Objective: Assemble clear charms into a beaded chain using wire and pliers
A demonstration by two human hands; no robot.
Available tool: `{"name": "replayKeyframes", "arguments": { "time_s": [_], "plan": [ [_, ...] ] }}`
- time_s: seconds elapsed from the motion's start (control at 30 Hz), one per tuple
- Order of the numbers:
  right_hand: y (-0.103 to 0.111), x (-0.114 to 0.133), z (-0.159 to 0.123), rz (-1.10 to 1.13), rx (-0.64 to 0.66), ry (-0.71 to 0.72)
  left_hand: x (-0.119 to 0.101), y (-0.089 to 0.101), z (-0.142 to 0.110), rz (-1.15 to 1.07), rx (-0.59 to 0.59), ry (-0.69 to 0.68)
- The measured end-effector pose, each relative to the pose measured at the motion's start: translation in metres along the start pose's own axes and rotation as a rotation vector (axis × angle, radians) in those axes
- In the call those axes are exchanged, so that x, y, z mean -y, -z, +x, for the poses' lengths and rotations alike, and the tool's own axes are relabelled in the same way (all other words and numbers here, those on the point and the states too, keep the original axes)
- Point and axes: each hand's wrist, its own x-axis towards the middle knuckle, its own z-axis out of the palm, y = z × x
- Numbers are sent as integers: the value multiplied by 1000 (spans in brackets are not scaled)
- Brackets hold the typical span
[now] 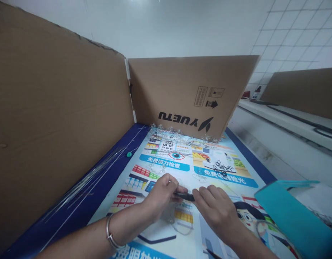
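Observation:
Near the middle of the poster-covered table, my left hand (166, 194) is closed, its fingertips pinched around the left end of a thin black object (186, 196). My right hand (217, 208) is closed over the other end, so most of that object is hidden and its exact kind does not show. Beneath the hands, a thin clear wire loop (182, 230) hangs or lies over the printed sheet; I cannot tell whether it is held. Several black rings (221, 169) lie in a small pile beyond my right hand.
Cardboard walls stand left (60, 108) and at the back (182, 86). Thin wires (98, 169) lie along the left side, near a small green piece (129, 154). Clear looped pieces (171, 135) line the back. A teal box (298, 219) sits on the right.

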Motion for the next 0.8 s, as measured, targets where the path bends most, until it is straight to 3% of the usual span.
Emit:
{"name": "replayKeyframes", "arguments": {
  "time_s": [0.37, 0.47, 0.67, 0.8],
  "plan": [
    [-8, 8, -1, 265, -20, -212, -2, -1, -1, 86, 35, -189],
    [-13, 9, -4, 375, 70, -306, -2, 0, -1, 129, 42, -232],
    [-11, 8, -1, 578, 418, -453, 0, 2, 2, 272, 70, -303],
    [-18, 7, -4, 589, 355, -453, -10, 16, 12, 563, 82, -327]
  ]
}}
